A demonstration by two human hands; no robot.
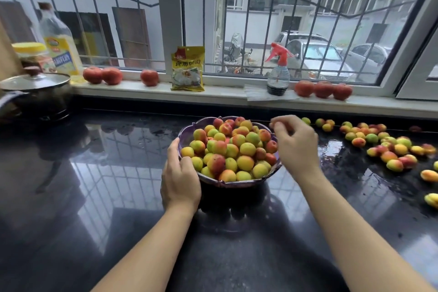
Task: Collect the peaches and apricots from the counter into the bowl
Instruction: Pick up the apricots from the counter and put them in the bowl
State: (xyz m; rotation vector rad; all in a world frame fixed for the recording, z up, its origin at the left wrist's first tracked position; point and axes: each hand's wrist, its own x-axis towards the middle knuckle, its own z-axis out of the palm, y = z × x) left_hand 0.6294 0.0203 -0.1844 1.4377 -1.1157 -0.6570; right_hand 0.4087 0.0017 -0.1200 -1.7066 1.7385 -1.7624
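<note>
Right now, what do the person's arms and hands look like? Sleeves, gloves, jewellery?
Both forearms are bare as far as the frame shows; no sleeve edge in view. The left hand and right hand wear no gloves. No watch, bracelet or ring is visible on either. No markings or cables.

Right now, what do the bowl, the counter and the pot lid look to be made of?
Bowl: probably glazed ceramic, possibly plastic; purple, scalloped rim with a soft sheen. Counter: polished dark stone, likely granite; it mirrors the window bars and shows water drops. Pot lid: clear glass in a metal rim with a dark knob; you can see through it.
</note>
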